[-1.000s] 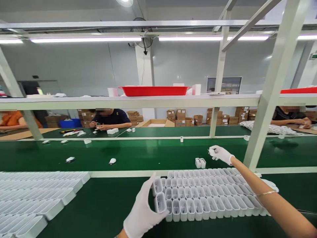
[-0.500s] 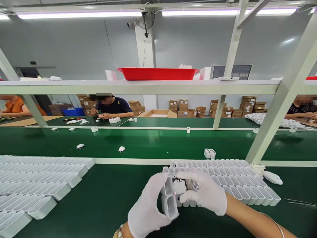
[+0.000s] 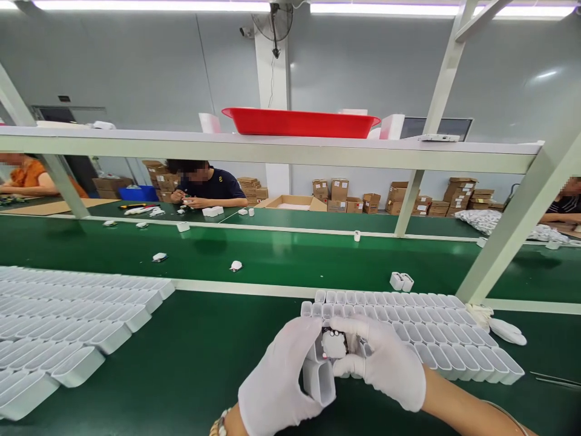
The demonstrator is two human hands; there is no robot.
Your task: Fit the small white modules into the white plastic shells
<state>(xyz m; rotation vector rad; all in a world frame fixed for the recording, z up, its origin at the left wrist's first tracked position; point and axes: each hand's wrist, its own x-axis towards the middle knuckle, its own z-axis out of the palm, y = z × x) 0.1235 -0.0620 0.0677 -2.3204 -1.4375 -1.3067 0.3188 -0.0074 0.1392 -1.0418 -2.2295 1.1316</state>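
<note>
In a white glove, my left hand is closed around a pair of white plastic housings, their open ends facing up and to the right. My gloved right hand pinches a small white module with a dark edge between thumb and fingers. The module is right at the upper housing's mouth; whether any of it is inside I cannot tell. Behind my right hand stand rows of open white housings, partly hidden by it.
More rows of white housings fill the left of the green bench. Two housings and small white modules lie on the green belt. At right are tweezers beneath a slanting post. A co-worker sits opposite.
My right hand has brought the module closer to the upper housing, which it now largely covers. The housings in my left hand have tilted slightly. The whole view has shifted a little.
</note>
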